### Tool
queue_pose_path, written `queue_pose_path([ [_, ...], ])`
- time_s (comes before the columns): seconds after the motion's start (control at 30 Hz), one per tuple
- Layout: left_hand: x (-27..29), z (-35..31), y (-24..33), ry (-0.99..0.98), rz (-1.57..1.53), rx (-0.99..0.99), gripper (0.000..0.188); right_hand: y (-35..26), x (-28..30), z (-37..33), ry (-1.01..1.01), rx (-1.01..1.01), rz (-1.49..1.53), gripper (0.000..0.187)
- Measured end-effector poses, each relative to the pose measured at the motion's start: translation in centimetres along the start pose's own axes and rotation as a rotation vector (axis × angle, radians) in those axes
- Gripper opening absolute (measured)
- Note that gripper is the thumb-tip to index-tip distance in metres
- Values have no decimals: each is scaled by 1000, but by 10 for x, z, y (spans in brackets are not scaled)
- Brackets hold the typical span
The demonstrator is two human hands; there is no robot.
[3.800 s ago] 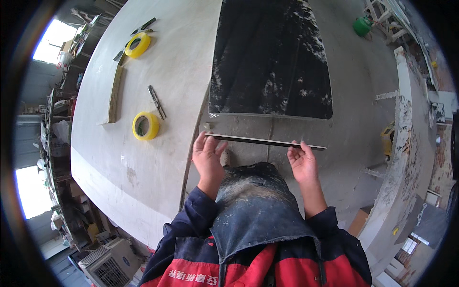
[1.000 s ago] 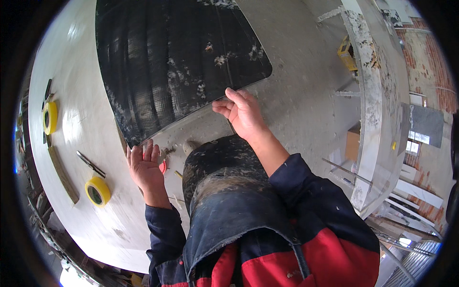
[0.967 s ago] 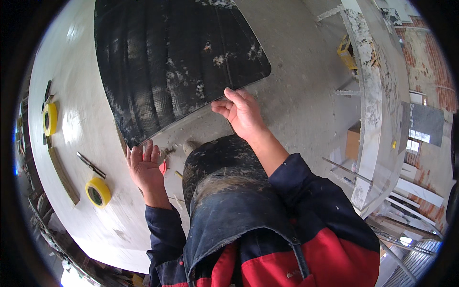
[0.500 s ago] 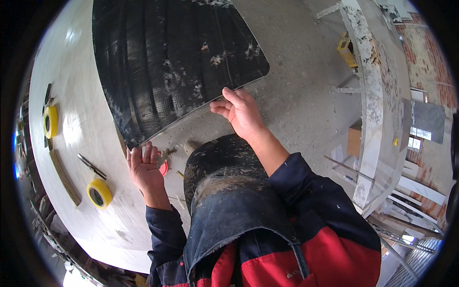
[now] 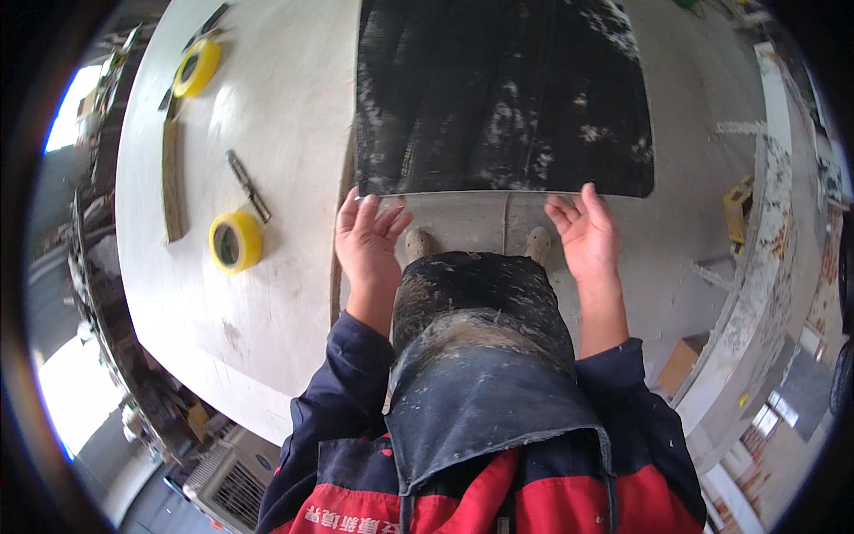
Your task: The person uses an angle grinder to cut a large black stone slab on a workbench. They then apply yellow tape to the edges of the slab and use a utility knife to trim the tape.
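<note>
A large black sheet with a rounded corner, a thin pale edge and whitish smudges fills the upper middle. Its far side runs out of view. My left hand is at the near left corner, palm up, with its fingertips against the edge. Close to the near right corner, my right hand has its fingers bent and its thumb up at the same edge. Both hands appear to hold the sheet along this side; any fingers beneath it are hidden.
On the pale table at left lie two yellow tape rolls, a utility knife and a narrow strip. A white-splattered beam stands at right, near a cardboard box and a yellow object.
My view has turned, so the sheet appears further right, its near edge now nearly level. My right hand has shifted along that edge toward the right corner; my left stays by the left corner.
</note>
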State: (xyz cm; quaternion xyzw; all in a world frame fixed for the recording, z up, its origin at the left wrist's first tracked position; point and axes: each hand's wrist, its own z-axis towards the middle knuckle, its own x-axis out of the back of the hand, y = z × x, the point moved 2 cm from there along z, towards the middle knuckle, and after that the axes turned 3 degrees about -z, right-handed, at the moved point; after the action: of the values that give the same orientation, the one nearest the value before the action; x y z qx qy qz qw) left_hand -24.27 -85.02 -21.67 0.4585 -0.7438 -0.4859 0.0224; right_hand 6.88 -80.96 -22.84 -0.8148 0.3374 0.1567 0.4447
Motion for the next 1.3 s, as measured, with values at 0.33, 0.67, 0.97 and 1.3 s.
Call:
queue_pose_path([
  [0.33,-7,-7,-6,50,-74,-49,53,-7,12,4,-77,-47,-113,35],
  [0.67,-12,-11,-11,163,-89,-107,45,-10,14,3,-50,-90,-129,37],
  [0.97,-11,-8,-11,140,-46,-137,45,-7,5,1,-42,-103,-63,26],
  [1.3,9,3,-13,69,-27,-111,36,-10,1,-2,-43,-34,5,19],
])
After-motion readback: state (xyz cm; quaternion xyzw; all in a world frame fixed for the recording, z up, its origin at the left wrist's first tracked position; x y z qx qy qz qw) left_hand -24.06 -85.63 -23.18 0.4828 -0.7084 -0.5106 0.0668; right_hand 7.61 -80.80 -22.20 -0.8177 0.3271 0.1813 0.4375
